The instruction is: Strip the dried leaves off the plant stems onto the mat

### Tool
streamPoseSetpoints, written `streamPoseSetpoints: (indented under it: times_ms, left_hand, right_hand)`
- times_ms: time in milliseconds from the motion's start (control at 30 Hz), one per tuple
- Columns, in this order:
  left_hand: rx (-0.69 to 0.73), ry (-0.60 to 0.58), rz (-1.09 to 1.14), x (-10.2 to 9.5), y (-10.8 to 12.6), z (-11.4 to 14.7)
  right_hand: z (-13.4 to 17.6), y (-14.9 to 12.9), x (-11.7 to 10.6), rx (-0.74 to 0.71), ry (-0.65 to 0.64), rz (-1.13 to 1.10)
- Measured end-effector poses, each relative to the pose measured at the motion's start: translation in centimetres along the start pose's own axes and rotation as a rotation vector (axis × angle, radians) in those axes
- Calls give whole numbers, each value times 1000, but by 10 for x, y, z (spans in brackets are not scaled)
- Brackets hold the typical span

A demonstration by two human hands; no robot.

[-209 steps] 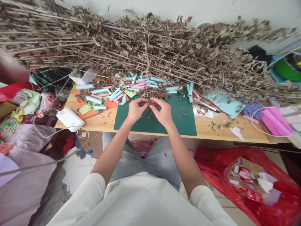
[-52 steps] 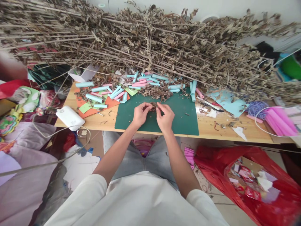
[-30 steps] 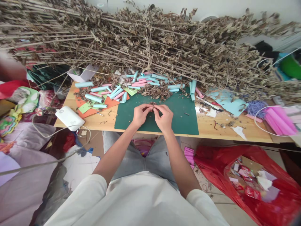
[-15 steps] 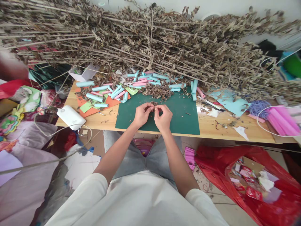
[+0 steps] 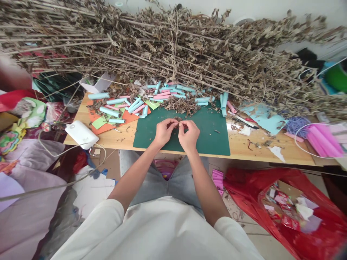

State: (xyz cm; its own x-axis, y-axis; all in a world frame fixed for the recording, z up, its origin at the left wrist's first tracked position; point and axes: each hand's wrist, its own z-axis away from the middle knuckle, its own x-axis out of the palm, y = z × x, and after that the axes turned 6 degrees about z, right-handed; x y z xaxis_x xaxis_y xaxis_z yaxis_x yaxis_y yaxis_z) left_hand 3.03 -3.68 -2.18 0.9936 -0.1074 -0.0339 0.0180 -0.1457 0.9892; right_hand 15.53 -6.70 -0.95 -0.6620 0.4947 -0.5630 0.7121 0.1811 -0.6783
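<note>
Over the dark green cutting mat (image 5: 214, 141), my left hand (image 5: 164, 132) and my right hand (image 5: 189, 135) meet fingertip to fingertip. Both hands are closed in a pinch on a small brown dried leaf (image 5: 178, 120), mostly covered by the fingers. Just beyond the hands lies a heap of crumbled dried leaves (image 5: 181, 105) on the mat's far edge. Behind and left of it are scattered rolled tubes of blue paper (image 5: 109, 112) and pink paper (image 5: 138, 108). Another blue tube (image 5: 223, 103) rests at the mat's far right corner.
Bundled dried stalks (image 5: 151, 43) span the table's back. A white power bank (image 5: 82, 134) with a cable sits on the left edge. At right are a pen (image 5: 242, 119), a blue paper sheet (image 5: 267, 117) and purple string (image 5: 297, 125). A red bag (image 5: 244, 187) of scraps stands below.
The view has shifted very slightly. Both hands stay in the same place, still pinching together over the mat.
</note>
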Motion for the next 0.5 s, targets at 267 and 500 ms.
streamPoseSetpoints:
  times_ms: [267, 500]
  left_hand:
    - [56, -42, -102, 0, 0, 1]
    - [-13, 13, 17, -2, 0, 0]
  right_hand:
    - [2, 2, 8, -66, 19, 133]
    - [-5, 18, 2, 76, -22, 43]
